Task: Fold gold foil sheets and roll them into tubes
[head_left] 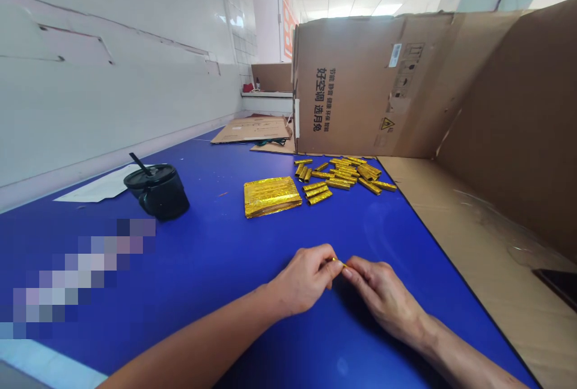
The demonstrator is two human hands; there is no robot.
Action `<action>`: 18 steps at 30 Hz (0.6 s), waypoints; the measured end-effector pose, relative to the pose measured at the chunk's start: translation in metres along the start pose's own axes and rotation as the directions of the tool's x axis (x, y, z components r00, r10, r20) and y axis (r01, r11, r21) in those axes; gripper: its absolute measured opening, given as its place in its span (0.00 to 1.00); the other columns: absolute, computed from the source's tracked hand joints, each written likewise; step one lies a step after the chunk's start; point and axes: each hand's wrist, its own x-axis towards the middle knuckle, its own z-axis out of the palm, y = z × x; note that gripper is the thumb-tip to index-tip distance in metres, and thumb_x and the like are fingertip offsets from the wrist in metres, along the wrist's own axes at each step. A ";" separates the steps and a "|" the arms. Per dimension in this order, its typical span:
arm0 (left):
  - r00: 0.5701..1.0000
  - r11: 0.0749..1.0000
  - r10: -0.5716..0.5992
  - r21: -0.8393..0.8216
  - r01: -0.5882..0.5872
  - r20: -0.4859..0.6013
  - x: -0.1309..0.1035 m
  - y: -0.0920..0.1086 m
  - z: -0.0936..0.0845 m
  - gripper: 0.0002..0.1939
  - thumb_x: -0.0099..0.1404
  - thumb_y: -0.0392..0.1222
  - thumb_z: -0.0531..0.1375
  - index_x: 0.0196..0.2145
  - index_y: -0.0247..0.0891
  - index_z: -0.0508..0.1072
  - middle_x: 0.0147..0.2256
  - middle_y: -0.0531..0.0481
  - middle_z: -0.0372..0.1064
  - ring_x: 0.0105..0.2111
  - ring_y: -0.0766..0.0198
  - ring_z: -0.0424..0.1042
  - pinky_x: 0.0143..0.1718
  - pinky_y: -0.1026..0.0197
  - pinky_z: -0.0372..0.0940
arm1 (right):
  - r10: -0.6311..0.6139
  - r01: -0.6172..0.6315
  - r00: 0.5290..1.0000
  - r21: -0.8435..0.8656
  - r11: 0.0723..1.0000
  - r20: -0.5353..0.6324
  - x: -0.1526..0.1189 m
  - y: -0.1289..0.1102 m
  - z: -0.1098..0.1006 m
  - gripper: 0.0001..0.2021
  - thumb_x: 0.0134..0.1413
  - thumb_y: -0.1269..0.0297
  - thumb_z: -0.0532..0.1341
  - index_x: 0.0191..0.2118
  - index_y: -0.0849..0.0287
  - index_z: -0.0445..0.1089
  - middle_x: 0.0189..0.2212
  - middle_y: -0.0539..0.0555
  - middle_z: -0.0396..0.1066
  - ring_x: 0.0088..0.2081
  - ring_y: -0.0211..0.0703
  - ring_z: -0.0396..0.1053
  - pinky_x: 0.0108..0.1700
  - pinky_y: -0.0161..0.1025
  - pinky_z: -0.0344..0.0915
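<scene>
A dark mug [169, 196] stands at left on a blue surface [211, 257], well apart from a stack of gold foil sheets [271, 196]. At center, the left hand [309, 278] and right hand [383, 293] nearly meet, each pinching a small gold piece [345, 266] mostly hidden between their fingertips. Beyond them, loose gold rolls [340, 184] lie before a cardboard box [356, 88]. Uneven pulling could crease or tear the thin-looking piece; a careless forward reach could scatter the rolls.
</scene>
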 end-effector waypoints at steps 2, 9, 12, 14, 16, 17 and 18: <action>1.000 1.000 0.012 0.017 -0.012 0.001 0.001 -0.001 -0.002 0.14 0.62 0.42 0.46 0.21 0.36 0.59 0.17 0.57 0.57 0.18 0.73 0.56 0.20 0.69 0.51 | 0.010 -0.010 1.000 0.016 1.000 0.003 0.000 0.001 0.000 0.18 0.58 0.56 0.44 0.23 0.58 0.59 0.17 0.45 0.52 0.20 0.33 0.49 0.23 0.31 0.51; 0.994 0.993 -0.079 -0.095 0.072 -0.072 0.009 -0.008 -0.011 0.14 0.61 0.45 0.47 0.21 0.35 0.60 0.13 0.58 0.55 0.14 0.73 0.51 0.17 0.70 0.48 | 0.057 -0.058 0.998 0.048 0.997 0.032 0.002 0.007 -0.004 0.18 0.58 0.55 0.44 0.22 0.58 0.57 0.16 0.44 0.52 0.20 0.33 0.51 0.23 0.31 0.51; 0.995 0.988 -0.080 -0.135 0.072 -0.056 0.010 -0.010 -0.011 0.15 0.61 0.46 0.48 0.22 0.35 0.61 0.13 0.58 0.55 0.14 0.73 0.51 0.16 0.70 0.48 | 0.054 -0.055 0.998 0.037 0.998 0.018 0.003 0.007 -0.004 0.18 0.58 0.55 0.44 0.22 0.58 0.57 0.16 0.45 0.53 0.20 0.33 0.52 0.24 0.32 0.51; 0.994 0.984 -0.084 -0.163 0.072 -0.065 0.010 -0.011 -0.012 0.15 0.61 0.46 0.48 0.22 0.35 0.61 0.13 0.59 0.54 0.13 0.74 0.50 0.16 0.70 0.48 | 0.080 -0.081 0.997 0.074 0.994 0.023 0.003 0.008 -0.004 0.18 0.58 0.54 0.44 0.22 0.58 0.57 0.16 0.44 0.52 0.20 0.33 0.51 0.23 0.31 0.50; 0.991 0.978 -0.097 -0.193 0.079 -0.089 0.011 -0.012 -0.013 0.15 0.61 0.47 0.48 0.22 0.35 0.61 0.12 0.59 0.54 0.12 0.75 0.50 0.15 0.70 0.47 | 0.106 -0.108 0.994 0.112 0.988 0.024 0.003 0.009 -0.005 0.18 0.57 0.54 0.44 0.23 0.58 0.56 0.16 0.44 0.50 0.19 0.33 0.49 0.21 0.31 0.49; 0.989 0.975 -0.106 -0.207 0.083 -0.102 0.011 -0.013 -0.014 0.15 0.60 0.48 0.49 0.22 0.35 0.61 0.12 0.59 0.54 0.12 0.75 0.49 0.15 0.70 0.47 | 0.107 -0.108 0.994 0.120 0.987 0.017 0.003 0.009 -0.006 0.18 0.57 0.54 0.44 0.22 0.58 0.56 0.16 0.44 0.49 0.19 0.32 0.48 0.21 0.31 0.48; 0.987 0.971 -0.116 -0.223 0.090 -0.109 0.012 -0.013 -0.015 0.16 0.60 0.49 0.49 0.22 0.35 0.61 0.12 0.59 0.54 0.11 0.75 0.49 0.14 0.70 0.46 | 0.100 -0.100 0.995 0.117 0.988 0.007 0.003 0.009 -0.007 0.18 0.57 0.54 0.44 0.22 0.58 0.55 0.16 0.44 0.49 0.19 0.32 0.48 0.21 0.31 0.48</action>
